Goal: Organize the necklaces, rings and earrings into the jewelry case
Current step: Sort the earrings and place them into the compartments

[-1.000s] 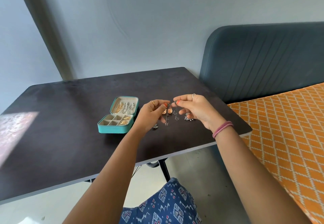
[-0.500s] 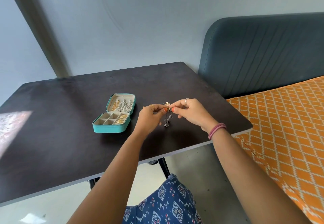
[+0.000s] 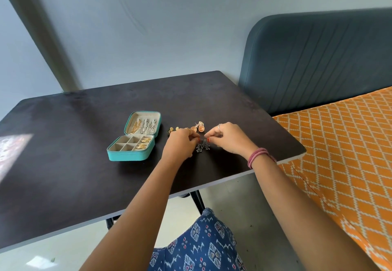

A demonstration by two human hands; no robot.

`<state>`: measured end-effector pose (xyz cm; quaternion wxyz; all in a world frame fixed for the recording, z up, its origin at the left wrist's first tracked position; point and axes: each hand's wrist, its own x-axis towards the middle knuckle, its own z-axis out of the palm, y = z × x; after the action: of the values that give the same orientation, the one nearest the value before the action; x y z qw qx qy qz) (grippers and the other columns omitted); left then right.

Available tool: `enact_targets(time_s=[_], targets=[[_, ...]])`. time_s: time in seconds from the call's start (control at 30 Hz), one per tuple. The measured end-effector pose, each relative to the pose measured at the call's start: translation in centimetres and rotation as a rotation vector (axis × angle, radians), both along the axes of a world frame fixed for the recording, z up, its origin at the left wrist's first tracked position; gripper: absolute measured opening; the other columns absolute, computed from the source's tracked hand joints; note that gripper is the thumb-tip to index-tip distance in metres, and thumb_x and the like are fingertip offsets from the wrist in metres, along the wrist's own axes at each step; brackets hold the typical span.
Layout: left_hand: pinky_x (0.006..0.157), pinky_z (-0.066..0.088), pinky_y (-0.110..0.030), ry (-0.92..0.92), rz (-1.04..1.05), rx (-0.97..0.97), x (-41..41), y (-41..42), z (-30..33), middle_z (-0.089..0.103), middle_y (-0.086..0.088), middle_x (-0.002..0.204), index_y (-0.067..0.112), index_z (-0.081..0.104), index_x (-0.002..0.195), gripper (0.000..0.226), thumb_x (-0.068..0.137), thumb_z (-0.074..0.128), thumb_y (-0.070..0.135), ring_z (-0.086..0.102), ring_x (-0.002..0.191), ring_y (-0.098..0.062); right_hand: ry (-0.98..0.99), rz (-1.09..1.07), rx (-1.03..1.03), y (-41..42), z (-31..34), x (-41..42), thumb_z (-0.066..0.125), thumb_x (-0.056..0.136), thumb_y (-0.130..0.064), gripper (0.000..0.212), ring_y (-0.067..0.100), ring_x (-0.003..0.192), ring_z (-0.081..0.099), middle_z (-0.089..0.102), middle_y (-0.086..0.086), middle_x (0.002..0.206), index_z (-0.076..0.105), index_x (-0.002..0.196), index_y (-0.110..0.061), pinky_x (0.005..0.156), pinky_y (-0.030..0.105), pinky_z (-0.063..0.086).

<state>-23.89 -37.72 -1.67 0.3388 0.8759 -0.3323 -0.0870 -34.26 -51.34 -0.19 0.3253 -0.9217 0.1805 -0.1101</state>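
At frame centre, the left hand [image 3: 180, 143] and right hand [image 3: 228, 138] both pinch dark earrings [image 3: 202, 146] just above the bench [image 3: 63, 164], seemingly pairing them for the open jewelry case [image 3: 133, 137] at centre-left.

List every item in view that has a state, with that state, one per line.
Jewelry case: open, lid raised, on the table.
Lid: chains hang inside.
Tray: gold pieces in the right compartments, the others look empty.
Dark earrings: pinched by both hands, low over the table.
Orange earrings: loose on the table.
Left hand: pinching.
Right hand: pinching.
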Motion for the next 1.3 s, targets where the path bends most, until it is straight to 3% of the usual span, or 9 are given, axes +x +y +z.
enact_targets(time_s=[0.13, 0.27, 0.37, 0.53, 0.7, 0.83, 1.03, 1.13, 1.3], targets=[[0.077, 0.058, -0.038, 0.005, 0.052, -0.052, -0.3, -0.4, 0.2, 0.070, 0.001, 0.105, 0.019, 0.062, 0.117, 0.027, 0.091, 0.057, 0.015, 0.064, 0.067, -0.019, -0.110, -0.070, 0.090, -1.2, 0.1, -0.6, 0.061, 0.091, -0.017, 0.017, -0.001, 0.063, 0.060, 0.073, -0.007, 0.086, 0.073, 0.102, -0.020, 0.062, 0.006, 0.045], [0.076, 0.041, -0.013, -0.036, 0.056, -0.136, -1.1, -1.1, 0.5, 0.068, 0.004, 0.106, 0.015, 0.065, 0.114, 0.025, 0.092, 0.054, 0.010, 0.060, 0.081, -0.011, -0.299, -0.189, 0.241, -2.9, -0.5, -1.3, 0.061, 0.092, -0.013, 0.016, -0.008, 0.065, 0.062, 0.073, -0.004, 0.087, 0.072, 0.103, -0.016, 0.065, 0.007, 0.047], [0.082, 0.040, -0.011, -0.013, 0.020, -0.186, -2.0, -2.1, 0.6, 0.068, -0.001, 0.109, 0.012, 0.066, 0.113, 0.027, 0.092, 0.050, 0.006, 0.065, 0.095, -0.014, -0.339, -0.262, 0.302, -3.9, -1.3, -2.0, 0.061, 0.092, -0.013, 0.016, -0.003, 0.069, 0.064, 0.072, -0.004, 0.088, 0.072, 0.102, -0.017, 0.067, 0.008, 0.048], [0.084, 0.044, -0.014, -0.003, -0.033, -0.170, -2.8, -4.0, 0.6, 0.069, -0.003, 0.108, 0.010, 0.066, 0.112, 0.026, 0.092, 0.050, 0.005, 0.065, 0.094, -0.016, -0.320, -0.379, 0.244, -5.0, -3.5, -2.8, 0.060, 0.093, -0.016, 0.017, 0.007, 0.087, 0.065, 0.069, -0.005, 0.096, 0.072, 0.104, -0.018, 0.077, 0.021, 0.050], [0.103, 0.041, -0.040, -0.073, -0.069, -0.038, -2.7, -6.0, 0.5, 0.072, -0.006, 0.106, 0.010, 0.068, 0.112, 0.025, 0.092, 0.053, 0.010, 0.063, 0.103, -0.025, -0.280, -0.409, 0.129, -5.4, -3.9, -2.2, 0.062, 0.091, -0.021, 0.016, 0.012, 0.091, 0.064, 0.069, 0.002, 0.104, 0.073, 0.102, -0.016, 0.081, 0.021, 0.048], [0.097, 0.039, -0.034, -0.176, -0.078, 0.149, -2.3, -7.0, 0.7, 0.069, -0.004, 0.115, 0.018, 0.065, 0.119, 0.027, 0.096, 0.052, 0.022, 0.058, 0.113, -0.026, -0.298, -0.453, 0.075, -5.0, -3.9, -2.1, 0.065, 0.089, -0.031, 0.020, 0.012, 0.080, 0.063, 0.068, 0.000, 0.085, 0.074, 0.090, -0.013, 0.065, 0.006, 0.041], [0.093, 0.040, -0.042, -0.252, -0.062, 0.208, -2.1, -8.2, 0.8, 0.069, -0.003, 0.112, 0.025, 0.067, 0.115, 0.025, 0.097, 0.051, 0.029, 0.052, 0.117, -0.028, -0.240, -0.525, -0.085, -4.1, -4.1, -2.3, 0.070, 0.080, -0.051, 0.037, 0.005, 0.061, 0.056, 0.060, -0.006, 0.063, 0.065, 0.072, -0.015, 0.052, 0.015, 0.039], [0.099, 0.034, -0.044, -0.258, -0.080, 0.255, -2.1, -8.6, 0.9, 0.068, -0.002, 0.113, 0.027, 0.068, 0.112, 0.022, 0.096, 0.052, 0.029, 0.050, 0.118, -0.029, -0.193, -0.496, -0.106, -4.1, -4.2, -2.2, 0.070, 0.082, -0.046, 0.032, 0.008, 0.067, 0.061, 0.066, -0.003, 0.071, 0.071, 0.081, -0.014, 0.060, 0.020, 0.047], [0.094, 0.030, -0.043, -0.267, -0.096, 0.271, -2.0, -8.6, 0.7, 0.068, 0.002, 0.110, 0.030, 0.069, 0.104, 0.021, 0.095, 0.052, 0.022, 0.051, 0.115, -0.027, -0.211, -0.445, -0.112, -4.4, -4.3, -2.4, 0.069, 0.087, -0.032, 0.019, 0.004, 0.068, 0.059, 0.071, 0.000, 0.083, 0.075, 0.091, -0.014, 0.056, 0.005, 0.036]])
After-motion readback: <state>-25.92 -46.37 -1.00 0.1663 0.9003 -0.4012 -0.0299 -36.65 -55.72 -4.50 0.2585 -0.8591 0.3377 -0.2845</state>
